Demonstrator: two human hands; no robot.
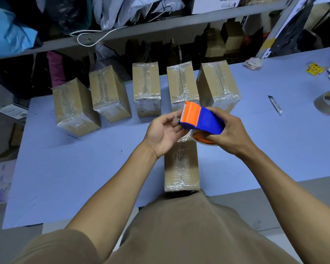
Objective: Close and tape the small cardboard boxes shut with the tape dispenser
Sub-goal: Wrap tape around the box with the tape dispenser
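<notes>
Five taped boxes stand in a far row; a sixth box lies near, seemingly wrapped too. The right hand grips the tape dispenser above it, while the left hand pinches the tape end.

The person wore a plain tan short-sleeved shirt, smooth and without print, logo or buttons in view. Its left sleeve ended above the elbow in a loose, rounded hem. Both forearms were bare, with no watch, bracelet or glove. The left hand and right hand carried no rings that showed.
</notes>
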